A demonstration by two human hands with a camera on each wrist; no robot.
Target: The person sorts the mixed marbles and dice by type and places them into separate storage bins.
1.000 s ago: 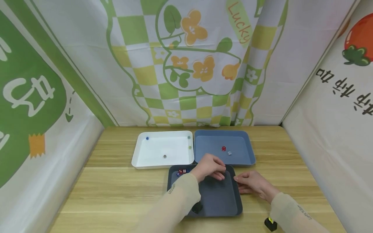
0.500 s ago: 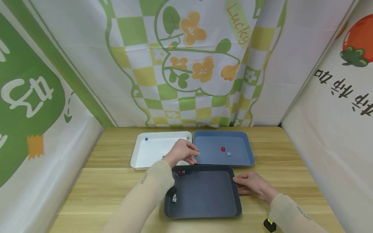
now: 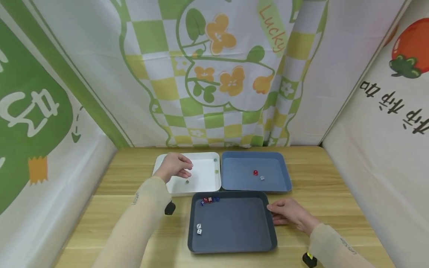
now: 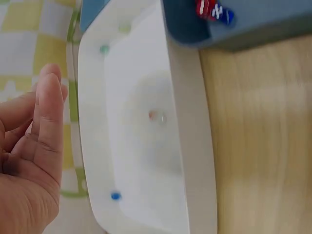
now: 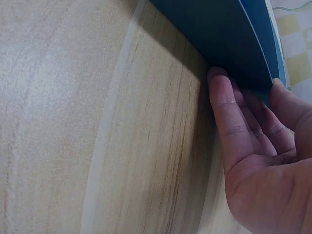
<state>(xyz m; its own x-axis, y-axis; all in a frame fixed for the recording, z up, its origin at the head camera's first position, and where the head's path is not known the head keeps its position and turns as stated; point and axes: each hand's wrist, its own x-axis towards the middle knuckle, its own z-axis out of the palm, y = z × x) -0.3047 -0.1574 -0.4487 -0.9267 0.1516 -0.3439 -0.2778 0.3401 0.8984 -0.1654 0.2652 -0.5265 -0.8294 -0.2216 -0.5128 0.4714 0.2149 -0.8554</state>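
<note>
My left hand (image 3: 174,165) is above the white tray (image 3: 197,192), thumb and fingertips together; a small pale bead seems to show at the tips in the head view. In the left wrist view my left hand (image 4: 34,151) hides what lies between its fingertips. Beads lie in that tray: a blue bead (image 4: 115,195), two greenish ones and a brownish bead (image 3: 187,182). My right hand (image 3: 289,213) pinches the right edge of the dark grey tray (image 3: 231,249), thumb at the rim, fingers against the outer wall. Several red and blue dice (image 3: 209,200) and two white dice (image 3: 199,229) lie inside.
A blue tray (image 3: 234,182) stands beside the white one, holding a red die (image 3: 256,172) and a pale die (image 3: 262,178). The three trays sit close together on a wooden table (image 3: 127,171). Printed curtains (image 3: 214,93) hang behind and at both sides.
My left hand has moved left from above the dark grey tray to above the white tray, uncovering the two white dice. My right hand stays at the dark tray's edge.
</note>
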